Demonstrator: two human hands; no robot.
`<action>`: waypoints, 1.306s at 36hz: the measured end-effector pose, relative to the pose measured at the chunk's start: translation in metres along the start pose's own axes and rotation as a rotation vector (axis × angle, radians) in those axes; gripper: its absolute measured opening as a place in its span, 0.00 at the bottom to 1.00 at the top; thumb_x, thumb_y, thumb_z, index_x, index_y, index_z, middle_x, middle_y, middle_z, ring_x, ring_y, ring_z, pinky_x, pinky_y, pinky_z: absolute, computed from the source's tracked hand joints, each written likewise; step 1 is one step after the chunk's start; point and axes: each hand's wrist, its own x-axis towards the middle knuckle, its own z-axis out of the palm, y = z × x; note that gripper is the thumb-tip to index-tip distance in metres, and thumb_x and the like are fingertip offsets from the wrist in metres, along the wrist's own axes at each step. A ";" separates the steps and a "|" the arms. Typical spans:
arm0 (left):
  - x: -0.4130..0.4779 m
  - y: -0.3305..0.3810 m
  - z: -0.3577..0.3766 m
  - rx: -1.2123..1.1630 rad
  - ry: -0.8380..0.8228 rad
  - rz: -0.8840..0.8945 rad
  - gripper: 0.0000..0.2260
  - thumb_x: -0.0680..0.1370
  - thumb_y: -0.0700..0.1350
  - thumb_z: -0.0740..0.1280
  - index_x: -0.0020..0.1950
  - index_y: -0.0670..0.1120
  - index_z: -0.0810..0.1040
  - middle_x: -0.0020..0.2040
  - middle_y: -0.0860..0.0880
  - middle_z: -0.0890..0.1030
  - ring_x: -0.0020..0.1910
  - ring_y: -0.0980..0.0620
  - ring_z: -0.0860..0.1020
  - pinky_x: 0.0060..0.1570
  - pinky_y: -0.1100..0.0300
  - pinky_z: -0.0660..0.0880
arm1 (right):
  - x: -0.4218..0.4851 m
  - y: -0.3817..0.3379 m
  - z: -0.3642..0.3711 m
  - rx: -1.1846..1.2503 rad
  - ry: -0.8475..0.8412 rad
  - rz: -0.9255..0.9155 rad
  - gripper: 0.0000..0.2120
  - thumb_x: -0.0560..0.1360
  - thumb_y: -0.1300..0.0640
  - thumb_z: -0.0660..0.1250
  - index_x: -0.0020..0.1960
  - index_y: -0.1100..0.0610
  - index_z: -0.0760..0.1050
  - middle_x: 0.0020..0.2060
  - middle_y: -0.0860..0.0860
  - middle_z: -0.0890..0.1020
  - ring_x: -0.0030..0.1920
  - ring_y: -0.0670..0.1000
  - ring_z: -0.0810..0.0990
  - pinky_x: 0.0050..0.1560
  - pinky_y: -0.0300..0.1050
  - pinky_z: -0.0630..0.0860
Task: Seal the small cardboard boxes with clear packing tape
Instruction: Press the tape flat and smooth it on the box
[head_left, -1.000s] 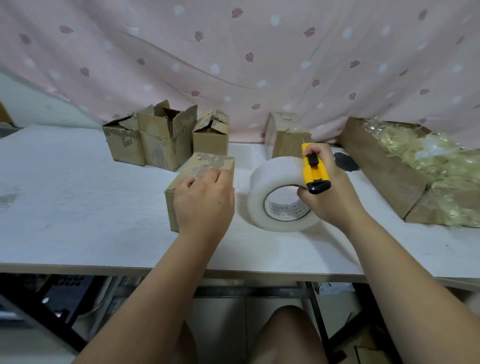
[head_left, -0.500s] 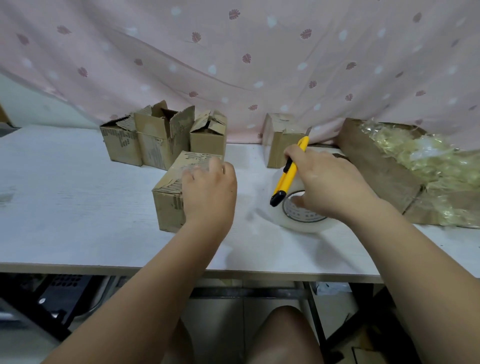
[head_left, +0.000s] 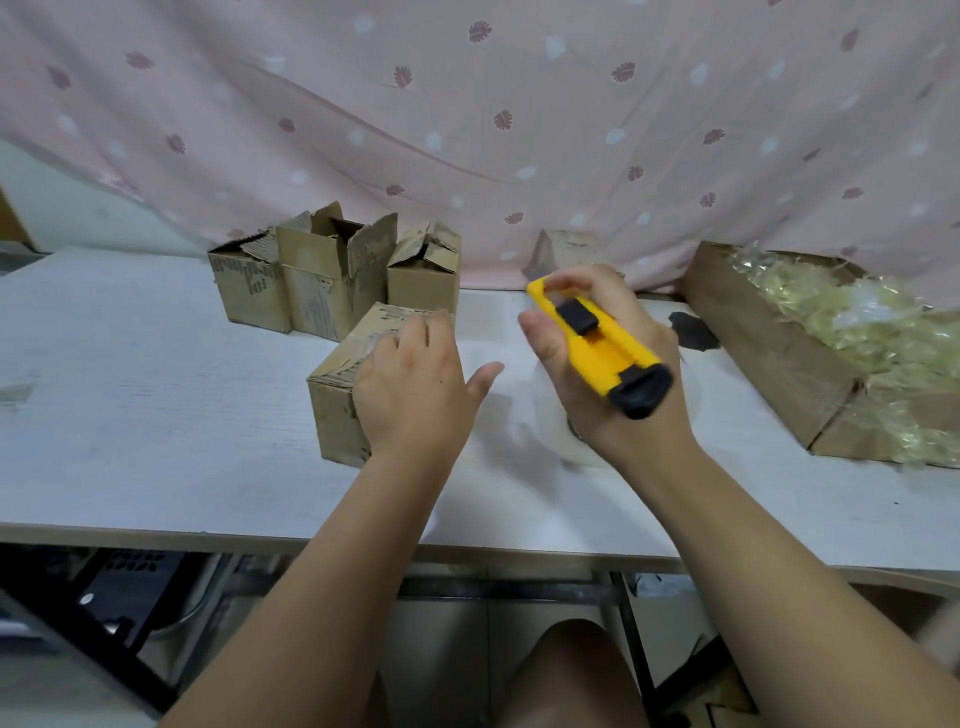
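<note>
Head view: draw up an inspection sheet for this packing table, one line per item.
Surface: white table, worn, with faint marks.
Job's things: closed box near the front; tape roll lying flat, mostly hidden by the right hand; three open-flapped boxes at the back; a further box behind the right hand.
Clutter: large cardboard tray at the right, filled with clear scraps; dark patch beside it, cannot tell what.
Grippers: left hand rests with straight fingers on the closed box; right hand grips a yellow utility knife above the roll.
Cables: nothing seen.
Surroundings: pink leaf-print curtain behind; metal frame under the table.
</note>
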 end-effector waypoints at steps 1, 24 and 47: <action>0.000 0.000 0.000 -0.024 0.004 -0.013 0.33 0.75 0.69 0.58 0.70 0.48 0.68 0.58 0.47 0.76 0.54 0.45 0.75 0.43 0.54 0.68 | -0.001 -0.001 0.000 0.136 -0.015 0.072 0.10 0.73 0.42 0.66 0.50 0.45 0.74 0.39 0.40 0.79 0.40 0.42 0.78 0.40 0.33 0.73; -0.002 -0.002 -0.006 -0.079 -0.010 -0.018 0.37 0.74 0.66 0.62 0.76 0.48 0.60 0.58 0.46 0.77 0.53 0.46 0.77 0.37 0.55 0.67 | 0.013 -0.011 0.013 0.155 -0.238 0.321 0.06 0.73 0.56 0.65 0.40 0.55 0.79 0.30 0.48 0.83 0.30 0.42 0.76 0.34 0.39 0.70; -0.001 -0.001 -0.005 -0.071 0.072 -0.066 0.44 0.71 0.75 0.58 0.76 0.51 0.48 0.45 0.50 0.77 0.40 0.50 0.77 0.30 0.58 0.62 | 0.020 -0.007 0.010 0.172 -0.065 0.456 0.10 0.73 0.56 0.65 0.39 0.61 0.80 0.25 0.47 0.82 0.31 0.42 0.73 0.32 0.37 0.68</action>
